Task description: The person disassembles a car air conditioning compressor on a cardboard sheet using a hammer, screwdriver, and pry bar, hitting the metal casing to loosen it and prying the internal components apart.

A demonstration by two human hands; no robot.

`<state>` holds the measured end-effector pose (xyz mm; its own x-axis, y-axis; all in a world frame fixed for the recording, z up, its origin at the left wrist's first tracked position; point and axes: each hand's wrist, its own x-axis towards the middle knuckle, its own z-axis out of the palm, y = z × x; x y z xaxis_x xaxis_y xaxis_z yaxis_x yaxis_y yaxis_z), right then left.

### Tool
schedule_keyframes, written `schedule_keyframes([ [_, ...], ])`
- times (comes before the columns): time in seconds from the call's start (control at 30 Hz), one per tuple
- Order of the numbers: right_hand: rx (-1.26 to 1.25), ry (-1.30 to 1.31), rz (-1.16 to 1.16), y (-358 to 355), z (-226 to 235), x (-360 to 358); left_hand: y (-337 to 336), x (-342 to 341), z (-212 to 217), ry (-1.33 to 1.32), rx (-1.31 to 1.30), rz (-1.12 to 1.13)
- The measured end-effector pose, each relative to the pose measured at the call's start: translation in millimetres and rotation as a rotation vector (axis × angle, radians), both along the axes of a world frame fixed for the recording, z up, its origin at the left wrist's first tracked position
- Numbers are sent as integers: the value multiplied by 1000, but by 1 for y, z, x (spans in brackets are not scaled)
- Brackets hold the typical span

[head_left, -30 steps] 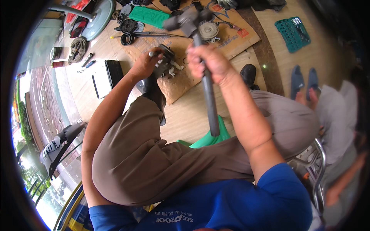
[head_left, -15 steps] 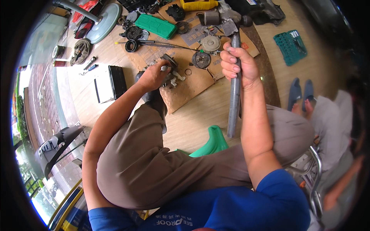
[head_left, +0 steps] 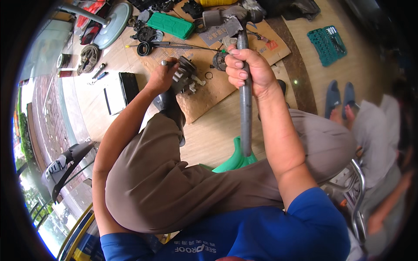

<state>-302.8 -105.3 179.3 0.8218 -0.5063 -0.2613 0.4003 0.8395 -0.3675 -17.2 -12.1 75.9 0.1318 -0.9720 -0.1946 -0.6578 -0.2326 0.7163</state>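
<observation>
- Gripping a grey hammer (head_left: 244, 87) by its shaft, the right hand (head_left: 248, 71) has its fingers wrapped tight, the head raised above the cardboard sheet (head_left: 204, 98)
- Left hand (head_left: 162, 77) closes on a round metal motor part (head_left: 185, 76) resting on that cardboard; what looks like a short rod pokes out above the fist
- Green case (head_left: 170, 25) lies further up the floor, well apart
- Teal socket tray (head_left: 327, 43) sits to the right, near blue slippers (head_left: 342, 96)

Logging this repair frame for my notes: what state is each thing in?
Hammer: raised, gripped mid-handle by the right hand.
Metal part: on the cardboard, held by the left hand.
Green case: shut, lying flat.
Teal socket tray: open.
Blue sandals: paired, unworn.
</observation>
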Motion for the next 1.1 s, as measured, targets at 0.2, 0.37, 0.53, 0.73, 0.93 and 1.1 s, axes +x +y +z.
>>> schedule_keyframes([
  [0.2,37,131,375,59,-15,50,23,23,-15,24,-53,0],
  [0.37,-114,213,259,31,-3,31,7,11,-8,50,-69,26],
  [0.53,-55,-104,-80,-1,13,9,6,3,-5,37,-60,48],
  [0.73,139,74,374,56,-22,63,8,4,-12,270,-85,-8],
  [0.93,-254,259,420,78,27,70,19,16,-52,594,-123,19],
  [1.1,-440,398,-234,22,38,45,13,-1,-1,149,-60,42],
])
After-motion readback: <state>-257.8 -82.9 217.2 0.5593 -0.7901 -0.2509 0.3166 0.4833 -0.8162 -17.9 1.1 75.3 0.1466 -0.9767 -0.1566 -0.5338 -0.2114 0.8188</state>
